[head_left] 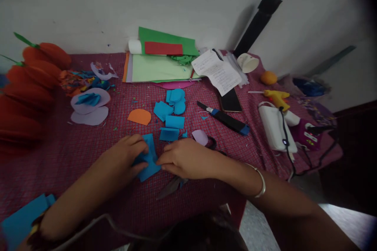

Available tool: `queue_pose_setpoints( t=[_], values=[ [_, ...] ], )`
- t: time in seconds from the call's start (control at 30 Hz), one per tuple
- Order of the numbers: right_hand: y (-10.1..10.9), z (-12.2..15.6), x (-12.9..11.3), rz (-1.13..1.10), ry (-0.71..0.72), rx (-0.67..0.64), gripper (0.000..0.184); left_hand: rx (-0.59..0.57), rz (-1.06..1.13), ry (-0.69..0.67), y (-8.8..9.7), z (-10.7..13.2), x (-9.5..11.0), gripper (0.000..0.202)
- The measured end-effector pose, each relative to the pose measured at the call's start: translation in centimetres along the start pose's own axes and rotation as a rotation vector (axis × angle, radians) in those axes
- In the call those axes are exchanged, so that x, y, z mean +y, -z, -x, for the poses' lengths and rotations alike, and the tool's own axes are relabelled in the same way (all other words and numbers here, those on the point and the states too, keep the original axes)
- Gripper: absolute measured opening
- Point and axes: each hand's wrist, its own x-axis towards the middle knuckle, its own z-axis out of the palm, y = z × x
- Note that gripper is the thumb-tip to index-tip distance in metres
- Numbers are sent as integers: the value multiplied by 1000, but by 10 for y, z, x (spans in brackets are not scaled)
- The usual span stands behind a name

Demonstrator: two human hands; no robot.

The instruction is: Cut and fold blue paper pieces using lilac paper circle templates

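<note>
A piece of blue paper (150, 164) lies between my two hands near the front of the table. My left hand (131, 155) grips its left side, with thumb and fingers curled onto the sheet. At the right edge of the same paper, the fingertips of my right hand (185, 159) are pinched together. Just beyond my hands are folded blue paper pieces (174, 121), and behind them a pile of rounded blue cutouts (177, 96). An orange cutout (140, 117) rests farther left. A grey blade (169, 189) shows below my right hand, its other end hidden.
A box cutter (225, 119) lies to the right, near a phone (231, 100) and a handwritten sheet (218, 70). A yellow glue gun (277, 96) and a white power bank (277, 127) with cables stand farther right. Orange paper pumpkins (26, 98) fill the left.
</note>
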Motion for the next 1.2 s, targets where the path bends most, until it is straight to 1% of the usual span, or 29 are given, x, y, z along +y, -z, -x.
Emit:
queue_pose_setpoints(
  t=[0.07,0.13,0.17,0.23,0.27,0.33,0.4,0.47,0.53,0.63,0.73,0.77,0.83,0.87,0.93,0.97,1.0,1.03,1.07,1.1,1.13,1.2],
  values=[
    [3,0,5,-86,-13,24,22,-26,14,39,-4,5,3,7],
    [6,1,10,-137,-42,52,22,1,16,92,-8,11,6,6],
    [8,1,12,-140,-56,57,21,28,9,106,-9,14,8,10],
    [11,2,13,-124,-60,49,20,73,-22,113,-9,17,10,25],
    [12,3,13,-118,-46,32,19,83,-49,121,-9,17,10,28],
    [15,4,12,-116,4,-13,19,57,-113,140,-7,16,10,19],
    [16,5,10,-112,50,-58,19,-1,-168,157,-6,13,9,8],
    [16,6,10,-94,72,-72,20,-23,-187,167,-5,9,9,12],
    [14,6,10,-80,83,-61,20,18,-190,187,-6,7,12,16],
    [10,5,14,-83,106,-29,20,76,-194,218,-8,4,18,17],
    [7,3,19,-193,127,-2,15,133,-166,249,-6,5,21,14],
    [7,3,21,-260,113,25,12,151,-141,252,-2,6,21,13],
    [8,2,23,-295,78,113,10,189,-78,241,7,10,23,11],
    [9,1,22,-295,51,172,16,218,-49,230,13,12,25,11],
    [11,1,20,-319,5,301,36,311,-11,206,25,18,35,13],
    [12,1,18,-355,4,359,47,366,-1,191,29,19,43,14],
    [12,1,16,-476,39,425,57,417,5,174,31,20,51,13],
    [12,2,13,-575,86,465,65,461,12,155,32,19,59,12],
    [12,2,11,-626,129,490,69,495,21,139,31,18,67,10],
    [11,3,9,-637,155,497,70,523,35,123,29,15,74,9],
    [10,3,8,-635,153,509,67,553,52,110,26,11,80,9],
    [8,2,8,-683,91,568,54,627,100,97,20,3,85,9]
  ],
)
